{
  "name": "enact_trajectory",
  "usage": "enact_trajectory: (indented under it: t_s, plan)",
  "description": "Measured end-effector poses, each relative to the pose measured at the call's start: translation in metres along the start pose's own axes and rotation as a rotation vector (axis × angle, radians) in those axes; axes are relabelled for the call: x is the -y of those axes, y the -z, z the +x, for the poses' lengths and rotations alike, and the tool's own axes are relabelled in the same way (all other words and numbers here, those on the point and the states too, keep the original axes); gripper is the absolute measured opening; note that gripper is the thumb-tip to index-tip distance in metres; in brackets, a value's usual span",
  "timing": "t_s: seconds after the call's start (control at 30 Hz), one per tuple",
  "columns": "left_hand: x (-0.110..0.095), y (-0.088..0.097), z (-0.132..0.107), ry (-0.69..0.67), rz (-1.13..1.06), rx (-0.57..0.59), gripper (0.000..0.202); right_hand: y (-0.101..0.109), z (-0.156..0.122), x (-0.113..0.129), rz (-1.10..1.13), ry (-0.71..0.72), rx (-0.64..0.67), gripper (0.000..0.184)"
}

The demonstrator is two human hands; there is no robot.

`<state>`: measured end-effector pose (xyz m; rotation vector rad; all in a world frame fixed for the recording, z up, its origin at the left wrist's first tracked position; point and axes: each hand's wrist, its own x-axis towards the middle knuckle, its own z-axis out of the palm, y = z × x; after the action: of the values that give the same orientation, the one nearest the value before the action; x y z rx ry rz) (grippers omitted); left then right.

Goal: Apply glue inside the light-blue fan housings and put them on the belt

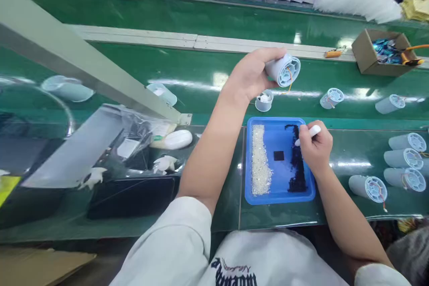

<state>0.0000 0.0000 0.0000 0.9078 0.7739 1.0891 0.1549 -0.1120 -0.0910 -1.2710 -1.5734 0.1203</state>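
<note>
open cardboard box (380,68), grey post (83,61)

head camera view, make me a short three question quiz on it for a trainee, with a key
1. Which hand holds a pale blue cylinder with a spoked end?
2. True or false: on the blue rectangular tray, the strip of small whitish grains lies left of the flat black square.
3. Which grains are nearest the tip of the white pen-shaped tool in the right hand?
A) red
B) black
C) green

Key:
1. The left hand.
2. True.
3. B, the black grains.
</note>
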Motion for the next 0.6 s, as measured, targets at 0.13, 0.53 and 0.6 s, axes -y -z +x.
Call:
enact_trajectory:
  t_s: [0.13, 0.53, 0.6]
  plan:
    - [-0.002, 0.002, 0.002, 0.056, 0.045, -0.024, 0.023, -0.001, 0.0, -0.003, -0.006, -0.037, 0.041, 0.026]
    - [0.014, 0.013, 0.022, -0.055, 0.128, -0.078, 0.01, -0.001, -0.001, -0.001, 0.082, 0.007, 0.131, 0.021]
    - [0.018, 0.011, 0.023, -0.067, 0.149, -0.078, 0.013, -0.001, -0.003, 0.001, 0.152, 0.024, 0.158, 0.02]
